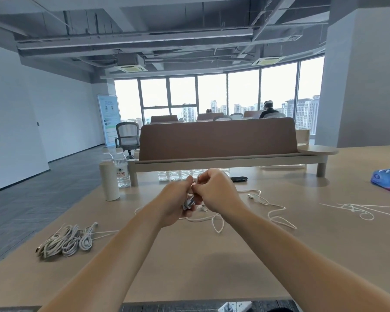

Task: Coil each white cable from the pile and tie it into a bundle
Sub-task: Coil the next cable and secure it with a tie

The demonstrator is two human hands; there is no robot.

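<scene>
Just above the centre of the frame, the left hand [177, 204] has its fingers curled round a small coiled cable [188, 203] and holds it upright above the table [212, 266]. The right hand [214, 192] meets it from the right. Its thumb and fingertips are closed in a tight pinch on the top of the coiled cable; whether a tie also lies under them is too small to tell. Both forearms run down to the bottom corners of the frame.

Directly beneath and to the right of the hands, the loose cables [277, 212] lie uncoiled on the table in wandering white loops, with a plug end showing near the right hand. At lower left lie the finished bundles [65, 240], several coils touching each other in a heap. At the right edge some thin white ties [358, 209] are scattered flat, well apart from the hands, and above them sits a crumpled blue bag [387, 180].

Behind the hands, a dark flat object [239, 179] lies beside a row of small clear bottles [182, 174] under a raised shelf carrying a brown divider [216, 138]. Left of the shelf stand a tall white bottle [109, 181] and a water bottle [122, 170]. At the bottom edge a power strip [234, 306] shows below the table.
</scene>
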